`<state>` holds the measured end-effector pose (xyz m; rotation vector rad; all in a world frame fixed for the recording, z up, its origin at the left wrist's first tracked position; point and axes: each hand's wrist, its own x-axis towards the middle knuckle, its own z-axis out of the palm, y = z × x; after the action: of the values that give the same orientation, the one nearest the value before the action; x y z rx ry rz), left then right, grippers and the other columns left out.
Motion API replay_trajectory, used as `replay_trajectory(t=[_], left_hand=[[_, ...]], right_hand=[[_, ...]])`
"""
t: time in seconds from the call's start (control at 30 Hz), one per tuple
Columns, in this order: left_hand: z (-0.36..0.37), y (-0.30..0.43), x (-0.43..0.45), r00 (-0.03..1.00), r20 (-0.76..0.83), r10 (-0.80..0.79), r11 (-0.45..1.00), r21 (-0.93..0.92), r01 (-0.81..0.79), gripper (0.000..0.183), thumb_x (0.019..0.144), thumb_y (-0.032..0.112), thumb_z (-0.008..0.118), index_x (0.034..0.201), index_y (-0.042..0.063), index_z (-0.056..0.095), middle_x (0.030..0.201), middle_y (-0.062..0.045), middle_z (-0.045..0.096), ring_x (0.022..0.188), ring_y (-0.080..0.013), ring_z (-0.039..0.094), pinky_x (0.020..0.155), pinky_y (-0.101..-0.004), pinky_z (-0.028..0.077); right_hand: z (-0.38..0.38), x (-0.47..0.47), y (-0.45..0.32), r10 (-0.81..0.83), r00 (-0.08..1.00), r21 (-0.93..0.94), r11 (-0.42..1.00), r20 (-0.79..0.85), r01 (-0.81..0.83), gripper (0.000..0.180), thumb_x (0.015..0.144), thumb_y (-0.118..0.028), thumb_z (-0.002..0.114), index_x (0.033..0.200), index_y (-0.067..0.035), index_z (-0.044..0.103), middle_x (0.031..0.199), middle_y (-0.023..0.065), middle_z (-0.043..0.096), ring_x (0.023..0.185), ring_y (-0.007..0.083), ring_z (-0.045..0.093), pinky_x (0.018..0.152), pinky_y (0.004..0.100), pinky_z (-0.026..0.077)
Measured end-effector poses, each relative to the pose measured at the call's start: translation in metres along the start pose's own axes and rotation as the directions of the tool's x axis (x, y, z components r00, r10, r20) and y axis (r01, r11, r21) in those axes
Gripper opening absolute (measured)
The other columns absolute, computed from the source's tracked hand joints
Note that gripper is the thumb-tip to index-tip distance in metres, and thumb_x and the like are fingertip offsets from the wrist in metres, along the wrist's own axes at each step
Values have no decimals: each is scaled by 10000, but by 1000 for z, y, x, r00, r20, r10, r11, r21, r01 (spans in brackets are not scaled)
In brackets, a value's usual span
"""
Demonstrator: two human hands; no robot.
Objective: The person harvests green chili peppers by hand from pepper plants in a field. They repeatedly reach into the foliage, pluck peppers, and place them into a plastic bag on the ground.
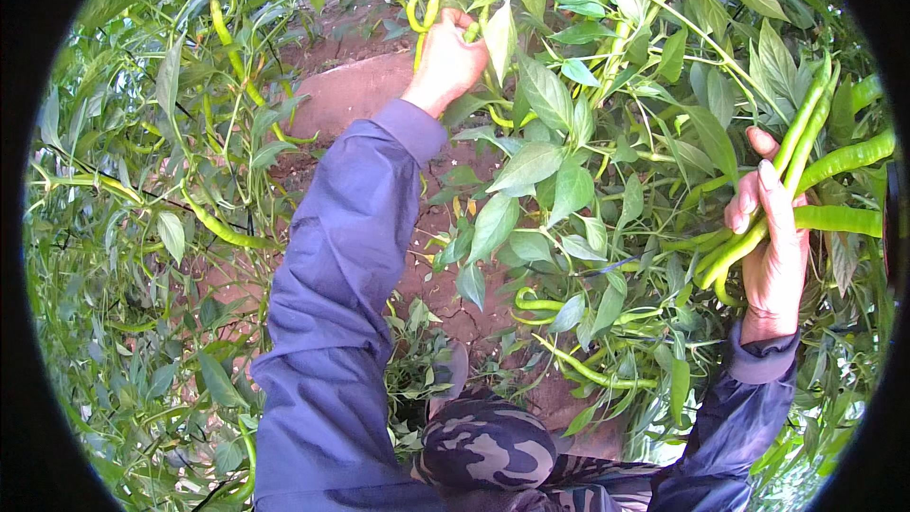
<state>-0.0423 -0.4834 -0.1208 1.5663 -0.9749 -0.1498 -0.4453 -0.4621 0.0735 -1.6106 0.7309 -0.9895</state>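
My left hand [446, 62] reaches forward into a pepper plant, its fingers closed around a green chili pepper [470, 32] that shows in part beside the thumb. Right against that hand hang curled yellow-green peppers [422, 11], and a pale leaf [500, 41] hangs just right of it. Off to the right, my right hand [771, 242] clasps a bunch of long green chili peppers [807, 128]. Their ends stick out on both sides of the fingers. Leaves behind this hand partly blend with the bunch.
Pepper plants [561, 121] crowd both sides, with more peppers hanging at the left [224, 227] and low in the middle [597, 372]. Between the rows runs reddish-brown soil [455, 299]. My bent knee in camouflage trousers [490, 441] is at the bottom.
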Motion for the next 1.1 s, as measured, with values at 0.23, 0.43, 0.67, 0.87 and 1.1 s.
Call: replay_trajectory(t=[0.23,0.43,0.67,0.87,1.1], left_hand=[[-23,15,-7,966,219,-139,808,-538,239,532,896,104,739,1397,27,577,1073,-116,726,721,-85,601,618,-258,487],[-42,36,-6,920,360,-152,855,-419,305,372,977,229,725,1266,14,635,845,-10,725,486,-36,434,418,-220,324],[-37,53,-14,939,304,-162,900,-345,267,398,1021,302,636,1305,24,612,809,32,555,526,-48,405,460,-252,336],[-18,48,-7,963,222,-151,958,-206,198,423,986,302,601,1253,-22,646,960,-79,768,783,-154,678,707,-327,534],[18,12,14,985,153,74,957,-288,-27,418,957,268,606,1245,-29,665,922,-153,758,869,-239,726,805,-371,556]], right_hand=[[0,1,2,-29,1000,-25,999,0,29,455,1023,-196,638,1397,48,550,748,-16,508,638,72,489,581,227,416],[-7,3,7,8,1000,6,1000,9,-8,490,1059,-215,595,1465,38,487,763,-36,459,669,49,438,590,215,375],[-14,4,12,1,999,66,998,34,-3,517,1069,-201,588,1502,36,436,784,-41,451,685,47,430,613,212,368],[-13,4,10,5,1000,23,1000,28,-6,491,1065,-217,596,1477,19,472,784,-36,465,692,37,438,597,206,379],[-7,2,8,0,1000,-14,1000,-25,-1,478,1058,-220,608,1458,17,499,769,-36,468,673,40,438,580,212,377]])
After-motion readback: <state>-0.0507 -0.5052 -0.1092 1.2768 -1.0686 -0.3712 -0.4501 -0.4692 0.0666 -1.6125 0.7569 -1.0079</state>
